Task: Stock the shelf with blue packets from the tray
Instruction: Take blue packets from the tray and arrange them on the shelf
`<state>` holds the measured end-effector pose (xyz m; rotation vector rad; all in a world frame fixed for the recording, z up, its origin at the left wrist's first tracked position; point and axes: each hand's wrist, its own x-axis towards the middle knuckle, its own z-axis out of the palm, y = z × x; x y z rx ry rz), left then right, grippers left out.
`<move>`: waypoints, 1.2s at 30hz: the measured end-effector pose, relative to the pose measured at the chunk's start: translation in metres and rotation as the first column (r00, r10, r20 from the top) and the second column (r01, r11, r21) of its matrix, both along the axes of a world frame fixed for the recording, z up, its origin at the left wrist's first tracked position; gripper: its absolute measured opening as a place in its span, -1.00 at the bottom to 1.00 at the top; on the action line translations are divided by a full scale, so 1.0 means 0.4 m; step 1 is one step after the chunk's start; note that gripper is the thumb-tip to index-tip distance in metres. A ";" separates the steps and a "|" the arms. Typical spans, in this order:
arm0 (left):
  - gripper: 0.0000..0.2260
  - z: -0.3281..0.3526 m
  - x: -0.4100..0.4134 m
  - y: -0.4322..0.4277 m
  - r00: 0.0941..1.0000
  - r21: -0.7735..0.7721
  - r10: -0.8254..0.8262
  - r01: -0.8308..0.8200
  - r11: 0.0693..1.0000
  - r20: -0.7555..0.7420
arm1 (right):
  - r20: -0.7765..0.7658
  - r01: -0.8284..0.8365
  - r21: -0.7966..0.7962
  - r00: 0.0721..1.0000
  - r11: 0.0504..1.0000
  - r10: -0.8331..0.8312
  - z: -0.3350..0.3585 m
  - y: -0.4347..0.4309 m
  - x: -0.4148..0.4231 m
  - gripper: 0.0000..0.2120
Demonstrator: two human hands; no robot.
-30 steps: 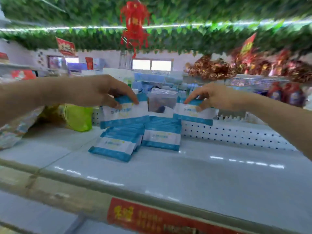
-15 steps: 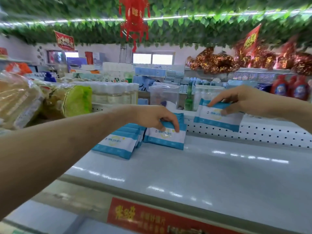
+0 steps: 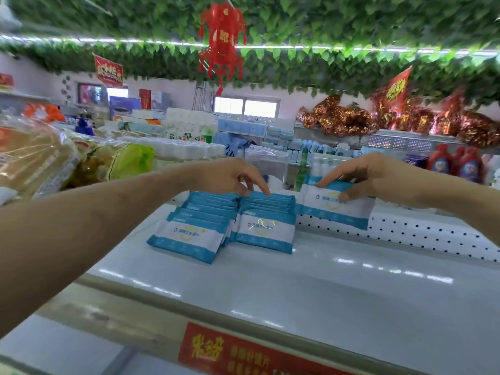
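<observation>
Two rows of blue-and-white packets lean back on the white shelf [image 3: 338, 288]: a left row [image 3: 189, 236] and a right row [image 3: 266, 234]. My left hand [image 3: 232, 175] reaches over them, its fingertips resting on the top edges of the rear packets, holding nothing. My right hand [image 3: 370, 175] grips one more blue packet [image 3: 332, 209] upright, just right of the right row and in front of the perforated back wall [image 3: 433, 234]. The tray is out of sight.
Bagged bread and green packs [image 3: 81, 163] are piled at the shelf's left end. A red price label [image 3: 243, 353] runs along the shelf's front edge. Bottles and other goods stand on shelves behind the back wall.
My left hand has let go of its packet on the right row and lifted to the packets' top edges. My right hand has brought its packet down and left, beside that row.
</observation>
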<state>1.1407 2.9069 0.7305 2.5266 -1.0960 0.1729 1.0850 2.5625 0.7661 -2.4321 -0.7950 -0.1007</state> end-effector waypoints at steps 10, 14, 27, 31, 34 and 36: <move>-0.62 0.024 -0.188 0.257 0.981 -0.103 0.195 -0.194 0.976 -0.003 | -0.074 -0.190 -0.115 0.980 0.975 0.182 -0.176 0.286 0.079 -0.59; -0.63 -0.006 -0.268 0.375 0.953 -0.117 0.302 -0.302 0.946 -0.017 | 0.015 -0.173 -0.167 0.984 0.971 0.178 -0.195 0.292 0.098 -0.60; -0.66 -0.079 -0.597 0.596 0.808 -0.181 0.585 -0.587 0.789 -0.073 | 0.273 -0.385 -0.373 0.824 0.844 0.497 -0.065 0.587 -0.026 -0.58; -0.62 -0.195 -0.774 0.657 0.715 -0.181 0.673 -0.699 0.692 -0.189 | 0.211 -0.677 -0.425 0.572 0.601 0.793 -0.142 0.898 -0.176 -0.61; -0.60 -0.344 -0.934 0.710 0.585 -0.146 0.764 -0.810 0.568 -0.273 | 0.080 -0.780 -0.502 0.389 0.375 0.918 -0.291 1.105 -0.302 -0.58; -0.62 -0.483 -1.047 0.732 0.472 -0.135 0.805 -0.880 0.455 -0.360 | -0.032 -0.803 -0.542 0.314 0.247 0.949 -0.425 1.201 -0.382 -0.57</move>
